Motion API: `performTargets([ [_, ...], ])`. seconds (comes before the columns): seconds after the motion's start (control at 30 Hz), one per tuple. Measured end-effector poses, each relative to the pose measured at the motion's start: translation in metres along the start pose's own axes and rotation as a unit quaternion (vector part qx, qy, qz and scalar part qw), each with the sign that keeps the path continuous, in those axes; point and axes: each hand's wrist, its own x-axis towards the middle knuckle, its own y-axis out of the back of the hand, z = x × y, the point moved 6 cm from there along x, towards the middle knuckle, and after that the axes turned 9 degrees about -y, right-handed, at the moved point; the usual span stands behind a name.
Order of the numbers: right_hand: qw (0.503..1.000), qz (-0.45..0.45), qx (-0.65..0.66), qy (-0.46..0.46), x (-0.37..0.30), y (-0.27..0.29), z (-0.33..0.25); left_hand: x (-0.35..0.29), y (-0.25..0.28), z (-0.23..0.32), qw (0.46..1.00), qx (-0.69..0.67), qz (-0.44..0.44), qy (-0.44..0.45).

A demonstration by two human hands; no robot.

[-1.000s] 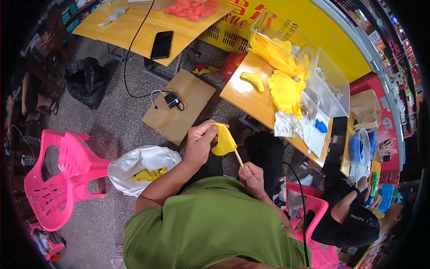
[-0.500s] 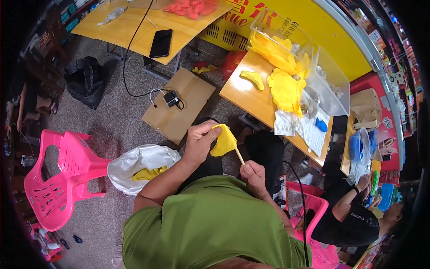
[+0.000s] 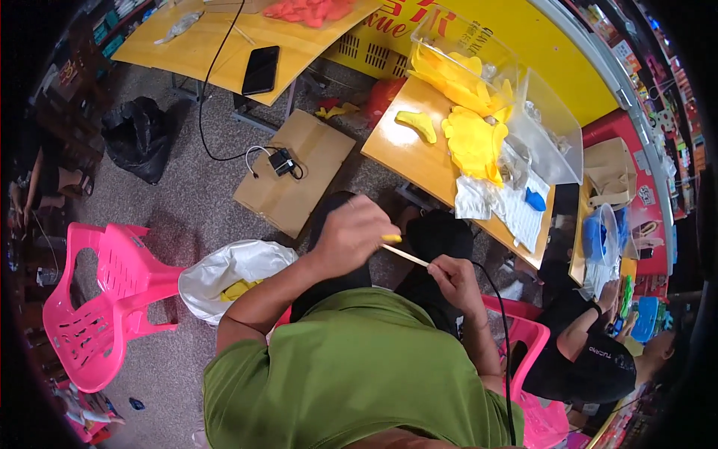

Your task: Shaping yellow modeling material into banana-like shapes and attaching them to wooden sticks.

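Just beyond the person's knees, the blurred left hand [image 3: 350, 233] curls closed over a yellow cloth piece [image 3: 391, 239], mostly hidden, a small bit peeking past the fingertips. A slim wooden stick [image 3: 405, 254] slants from beside it to the right hand [image 3: 458, 282], pinched between thumb and fingers.

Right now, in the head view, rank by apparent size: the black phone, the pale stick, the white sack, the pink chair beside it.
1. Pink chair
2. White sack
3. Black phone
4. Pale stick, judged by its visible part
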Motion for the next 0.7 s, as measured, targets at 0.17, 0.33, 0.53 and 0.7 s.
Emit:
performTargets([
  [0.17, 0.996, 0.068, 0.024, 0.046, 0.002, -0.013, -0.011, -0.013, -0.034, 0.036, 0.965, 0.134, -0.14, -0.177],
  [0.33, 0.987, 0.12, 0.098, 0.052, -0.004, -0.02, 0.01, -0.029, 0.001, 0.042, 0.974, 0.154, -0.01, -0.167],
  [0.53, 0.988, 0.117, 0.087, 0.054, -0.003, -0.024, 0.009, -0.037, 0.001, -0.028, 0.906, -0.308, 0.193, 0.216],
  [0.7, 0.985, 0.084, 0.149, 0.031, -0.003, -0.03, 0.01, -0.013, -0.008, -0.029, 0.894, -0.374, 0.168, 0.181],
])
